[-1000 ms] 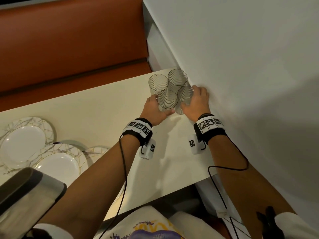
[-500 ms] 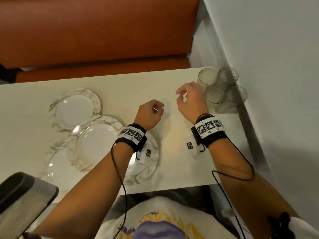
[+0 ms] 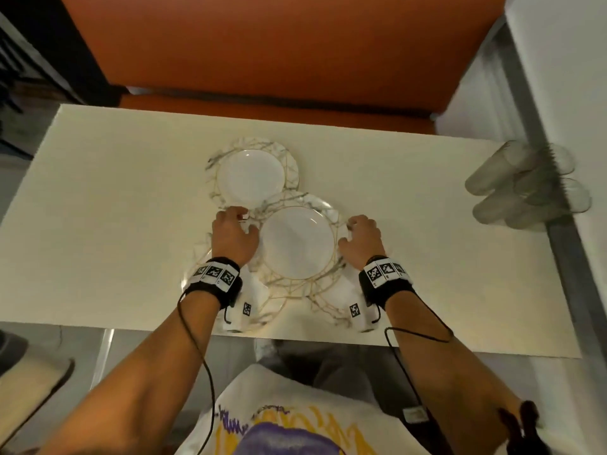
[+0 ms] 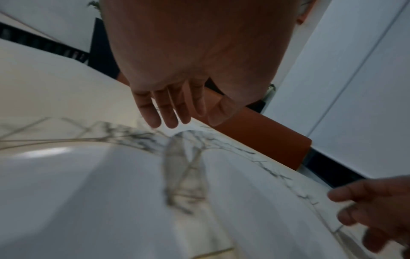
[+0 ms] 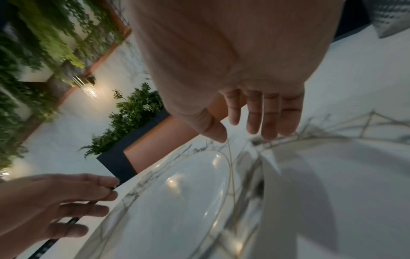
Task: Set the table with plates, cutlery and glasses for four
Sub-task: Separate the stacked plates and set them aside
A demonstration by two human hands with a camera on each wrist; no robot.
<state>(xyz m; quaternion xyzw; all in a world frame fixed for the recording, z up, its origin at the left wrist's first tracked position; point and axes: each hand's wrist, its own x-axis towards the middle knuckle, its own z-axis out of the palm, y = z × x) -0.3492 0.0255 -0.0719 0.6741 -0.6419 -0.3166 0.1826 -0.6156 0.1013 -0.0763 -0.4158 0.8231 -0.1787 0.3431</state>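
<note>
Several white plates with marbled, gold-lined rims lie overlapping at the middle of the cream table. The topmost plate sits between my hands. My left hand is at its left rim with fingers fairly straight, just above the rims. My right hand is at its right rim, thumb tip near the gold edge. Neither hand visibly grips anything. A further plate lies behind; two more are partly hidden under my wrists. Several clear ribbed glasses stand clustered at the table's far right corner.
An orange bench runs along the table's far side. A white wall with a metal rail bounds the right edge beside the glasses. Bare tabletop stretches left and right of the plates. No cutlery is in view.
Both hands left the glasses at the right corner and moved left to the plate cluster. The head view swung left with them. The glasses stayed in place.
</note>
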